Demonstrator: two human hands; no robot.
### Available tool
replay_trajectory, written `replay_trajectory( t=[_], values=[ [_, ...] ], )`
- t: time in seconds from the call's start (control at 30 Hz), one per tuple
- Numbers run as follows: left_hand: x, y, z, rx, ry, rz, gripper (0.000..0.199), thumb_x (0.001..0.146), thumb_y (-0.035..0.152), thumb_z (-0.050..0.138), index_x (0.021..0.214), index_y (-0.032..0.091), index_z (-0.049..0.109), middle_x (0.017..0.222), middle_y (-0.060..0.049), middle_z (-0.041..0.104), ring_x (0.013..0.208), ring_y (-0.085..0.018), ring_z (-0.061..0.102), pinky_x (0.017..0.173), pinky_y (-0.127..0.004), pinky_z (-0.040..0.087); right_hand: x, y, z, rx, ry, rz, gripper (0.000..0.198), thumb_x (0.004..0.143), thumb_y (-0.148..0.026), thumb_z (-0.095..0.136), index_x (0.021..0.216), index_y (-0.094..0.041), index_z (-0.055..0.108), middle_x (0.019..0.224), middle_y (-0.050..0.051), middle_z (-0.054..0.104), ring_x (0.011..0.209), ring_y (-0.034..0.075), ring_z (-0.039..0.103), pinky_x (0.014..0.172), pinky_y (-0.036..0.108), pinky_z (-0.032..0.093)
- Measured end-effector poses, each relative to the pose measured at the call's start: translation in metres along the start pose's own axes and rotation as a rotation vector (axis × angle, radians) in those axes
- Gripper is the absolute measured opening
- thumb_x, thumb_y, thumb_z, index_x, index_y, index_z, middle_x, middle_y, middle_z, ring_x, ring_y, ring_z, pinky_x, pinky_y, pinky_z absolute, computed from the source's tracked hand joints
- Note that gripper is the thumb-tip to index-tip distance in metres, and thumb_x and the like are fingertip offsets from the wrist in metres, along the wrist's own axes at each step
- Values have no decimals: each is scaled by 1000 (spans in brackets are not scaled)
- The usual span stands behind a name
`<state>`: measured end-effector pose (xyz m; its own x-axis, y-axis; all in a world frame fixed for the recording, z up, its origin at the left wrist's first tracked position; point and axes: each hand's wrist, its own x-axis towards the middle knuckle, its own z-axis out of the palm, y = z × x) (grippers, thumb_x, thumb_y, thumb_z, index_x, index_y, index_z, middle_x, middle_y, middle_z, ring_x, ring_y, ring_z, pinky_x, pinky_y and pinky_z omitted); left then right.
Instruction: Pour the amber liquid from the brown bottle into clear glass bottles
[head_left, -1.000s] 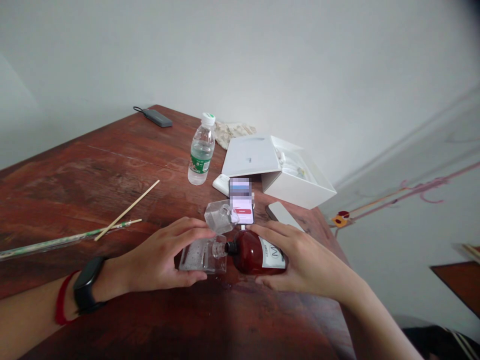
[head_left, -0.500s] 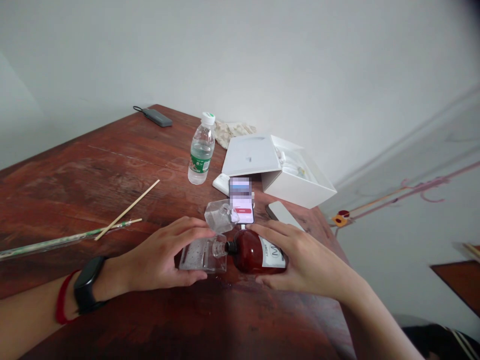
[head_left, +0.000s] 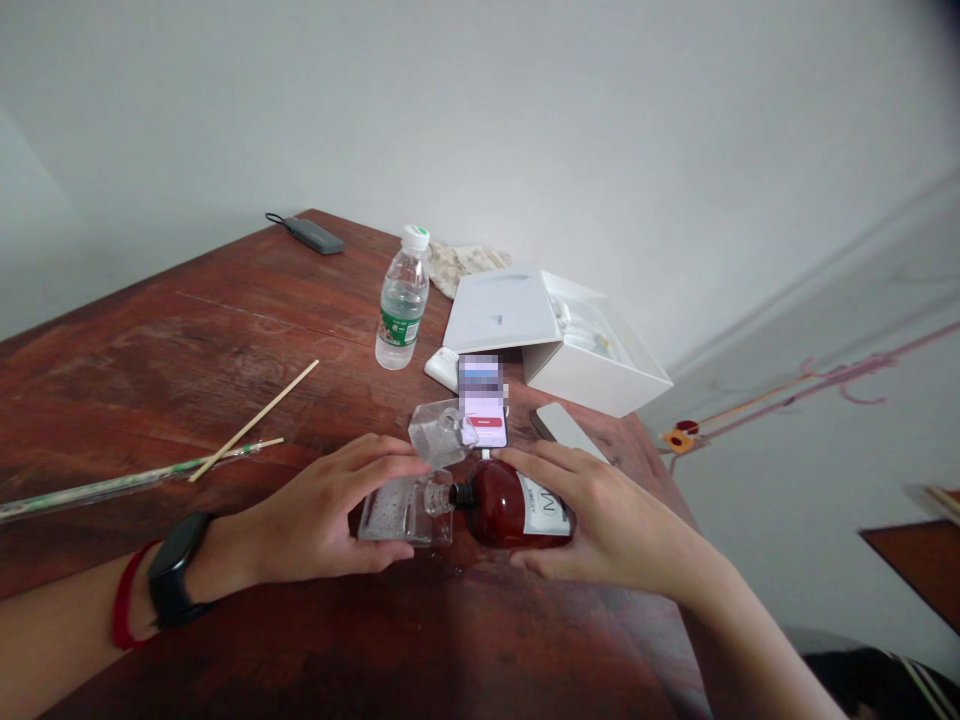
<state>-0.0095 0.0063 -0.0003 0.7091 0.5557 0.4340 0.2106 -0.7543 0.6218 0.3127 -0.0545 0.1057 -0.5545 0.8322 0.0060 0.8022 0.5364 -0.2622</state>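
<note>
My left hand (head_left: pixel 330 510) is wrapped round a clear square bottle (head_left: pixel 397 512) that lies on its side, its neck pointing right and droplets on its wall. My right hand (head_left: pixel 592 505) holds a dark red-brown bottle (head_left: pixel 499 502) with a white label, also on its side. The brown bottle's black neck (head_left: pixel 461 494) points left and meets the mouth of the clear bottle; whether one sits inside the other I cannot tell. Just behind them lies a clear angular container (head_left: pixel 439 435), touching or overlapping the phone (head_left: pixel 484 425).
A water bottle (head_left: pixel 403 300) stands upright behind my hands. An open white box (head_left: pixel 600 370) sits at the back right, a grey-white slab (head_left: pixel 566 430) before it. Chopsticks (head_left: pixel 259 415), one in a wrapper (head_left: pixel 127 490), lie left. A grey device (head_left: pixel 315 236) rests at the far edge.
</note>
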Motion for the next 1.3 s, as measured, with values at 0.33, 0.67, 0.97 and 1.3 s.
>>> replay_trajectory(
  t=[0.33,0.67,0.97,1.3],
  values=[
    [0,1,-1,4,-1,29,66,94,35,87,151,31,55,143,-9,66,132,-30,66,116,-45,56,0,0,0,-9,-3,10,79,78,-34,91,151,-19,64,140,17,75,122,38,77,100,49,65],
    [1,0,1,19,8,35,67,94,35,88,152,31,55,144,-8,65,132,-29,66,117,-44,55,0,1,1,-11,5,-8,80,78,-35,92,151,-19,64,137,17,76,120,37,77,99,48,65],
    [-1,0,0,13,5,30,67,94,36,88,152,32,55,145,-8,66,132,-29,66,117,-45,56,0,0,1,-1,-4,0,78,78,-33,91,150,-19,64,137,15,76,121,36,76,100,48,64],
    [-2,0,-1,18,4,30,66,94,36,87,151,31,56,145,-8,66,134,-29,65,118,-45,55,-2,1,1,-8,6,-8,80,78,-35,91,151,-19,63,141,17,75,123,37,76,102,47,64]
  ],
)
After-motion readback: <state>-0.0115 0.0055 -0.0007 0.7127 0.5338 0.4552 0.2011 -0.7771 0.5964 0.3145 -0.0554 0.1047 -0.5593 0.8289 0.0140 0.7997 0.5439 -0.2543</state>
